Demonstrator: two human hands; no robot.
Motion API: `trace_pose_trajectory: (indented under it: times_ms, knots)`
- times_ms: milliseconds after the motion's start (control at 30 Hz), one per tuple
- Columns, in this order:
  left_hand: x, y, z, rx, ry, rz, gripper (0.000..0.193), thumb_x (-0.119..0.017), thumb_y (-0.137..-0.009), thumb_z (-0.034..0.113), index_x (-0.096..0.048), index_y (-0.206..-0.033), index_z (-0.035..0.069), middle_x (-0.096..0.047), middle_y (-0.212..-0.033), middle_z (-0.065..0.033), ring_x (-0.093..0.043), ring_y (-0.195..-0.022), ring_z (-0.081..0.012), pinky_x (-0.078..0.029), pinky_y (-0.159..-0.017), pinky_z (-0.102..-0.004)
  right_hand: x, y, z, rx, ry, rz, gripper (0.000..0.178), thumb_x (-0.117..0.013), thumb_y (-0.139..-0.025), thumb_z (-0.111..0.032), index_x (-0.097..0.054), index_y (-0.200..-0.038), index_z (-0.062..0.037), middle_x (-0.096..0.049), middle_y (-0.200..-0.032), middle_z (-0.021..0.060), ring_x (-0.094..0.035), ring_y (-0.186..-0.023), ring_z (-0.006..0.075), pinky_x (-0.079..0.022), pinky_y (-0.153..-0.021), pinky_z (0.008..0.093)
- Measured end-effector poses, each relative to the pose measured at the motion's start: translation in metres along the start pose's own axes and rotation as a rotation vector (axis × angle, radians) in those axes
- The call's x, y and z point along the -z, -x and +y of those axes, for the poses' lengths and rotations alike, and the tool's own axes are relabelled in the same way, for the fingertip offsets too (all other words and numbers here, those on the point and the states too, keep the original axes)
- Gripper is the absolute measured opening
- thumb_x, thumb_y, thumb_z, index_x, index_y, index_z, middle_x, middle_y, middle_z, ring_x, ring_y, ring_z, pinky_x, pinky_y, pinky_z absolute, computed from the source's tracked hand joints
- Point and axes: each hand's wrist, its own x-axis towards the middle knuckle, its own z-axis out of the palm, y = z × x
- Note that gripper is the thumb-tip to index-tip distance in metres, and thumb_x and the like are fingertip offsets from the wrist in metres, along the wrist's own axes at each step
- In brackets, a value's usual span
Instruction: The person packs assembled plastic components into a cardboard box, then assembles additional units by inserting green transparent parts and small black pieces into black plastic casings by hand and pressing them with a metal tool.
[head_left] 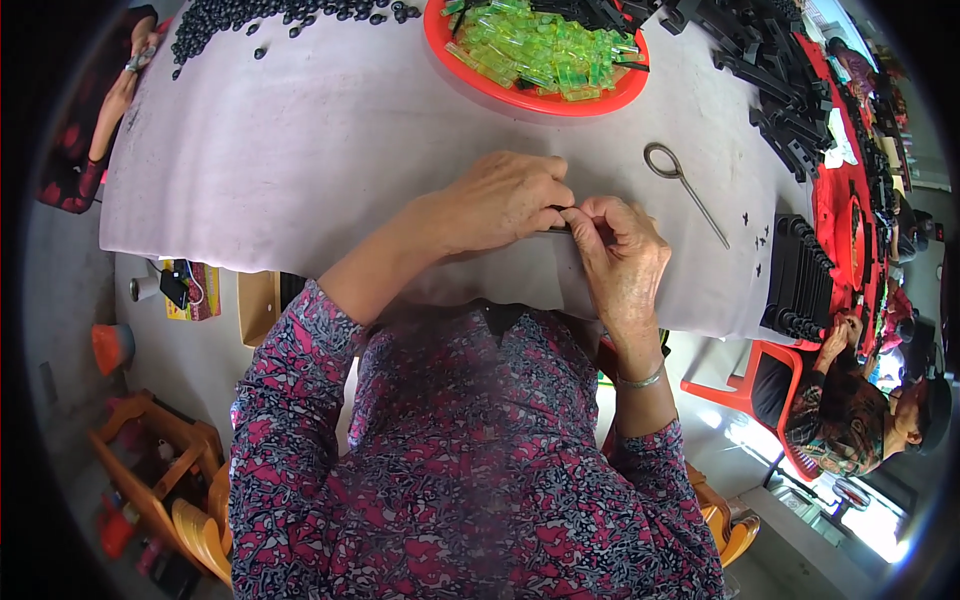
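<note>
My left hand [505, 196] and my right hand [622, 256] meet over the table's near middle, both with fingers pinched. Between their fingertips is a small dark strip-like piece [556, 230], mostly covered by the fingers, so its exact kind does not show. Beyond the hands, a red plastic basin [540, 104] holds a heap of clear yellow-green pieces [545, 52] and some black parts. To the right of my right hand lies a metal rod with a ring-shaped handle [692, 190].
Small black round pieces [290, 14] are scattered at the far left. Long black parts [775, 80] pile up at the far right, with a neat row of black parts [798, 285] nearer. One person [845, 400] sits at right; another's arm [115, 105] shows at left.
</note>
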Motion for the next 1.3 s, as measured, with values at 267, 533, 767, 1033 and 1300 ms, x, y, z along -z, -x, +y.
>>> trace_pose_trajectory:
  times_ms: [267,533,767,1033,1300]
  knots:
    - [-0.001,0.002,-0.001,0.006,0.039,0.016,0.016,-0.066,-0.086,0.016,-0.066,-0.093,0.001,-0.056,-0.09,-0.0125,-0.059,-0.088,-0.0336,-0.045,-0.076,-0.045,0.021,0.005,0.019,-0.213,-0.28,0.1,0.011,-0.074,-0.082,0.001,-0.072,-0.093,-0.0007,-0.072,-0.084,0.0101,-0.066,-0.073,0.0206,-0.054,-0.066,0.0298]
    - [0.003,-0.002,0.001,0.056,0.057,-0.029,0.01,-0.064,-0.085,0.011,-0.064,-0.089,0.002,-0.059,-0.093,-0.0149,-0.06,-0.097,-0.0372,-0.046,-0.083,-0.0493,0.013,0.014,0.012,0.3,0.03,-0.142,0.032,-0.067,-0.073,0.006,-0.071,-0.103,-0.0061,-0.071,-0.099,0.0039,-0.058,-0.086,0.0234,-0.045,-0.079,0.0354]
    - [0.003,0.001,-0.005,0.015,0.091,0.011,0.018,-0.066,-0.087,0.015,-0.065,-0.097,0.0,-0.056,-0.091,-0.0147,-0.059,-0.09,-0.0353,-0.045,-0.079,-0.0455,0.001,0.012,0.018,0.342,0.119,-0.062,0.035,-0.069,-0.068,0.004,-0.072,-0.101,-0.0084,-0.07,-0.095,0.0016,-0.054,-0.081,0.0225,-0.043,-0.076,0.0355]
    - [0.017,0.019,0.008,0.095,0.269,0.117,0.036,-0.073,-0.082,0.016,-0.065,-0.113,0.0,-0.06,-0.099,-0.0122,-0.06,-0.093,-0.031,-0.047,-0.083,-0.0414,0.014,0.011,0.016,0.257,-0.012,-0.056,0.033,-0.071,-0.07,0.003,-0.071,-0.101,-0.0074,-0.069,-0.097,0.0049,-0.059,-0.089,0.0232,-0.043,-0.078,0.0359]
    - [-0.005,0.044,0.009,0.094,0.046,0.294,0.043,-0.079,-0.072,0.014,-0.067,-0.111,0.001,-0.059,-0.098,-0.0092,-0.06,-0.092,-0.0286,-0.046,-0.086,-0.0392,0.005,0.005,0.003,0.462,0.187,-0.205,0.035,-0.072,-0.068,-0.001,-0.07,-0.103,-0.0052,-0.065,-0.1,0.0034,-0.058,-0.09,0.0224,-0.043,-0.082,0.0362]
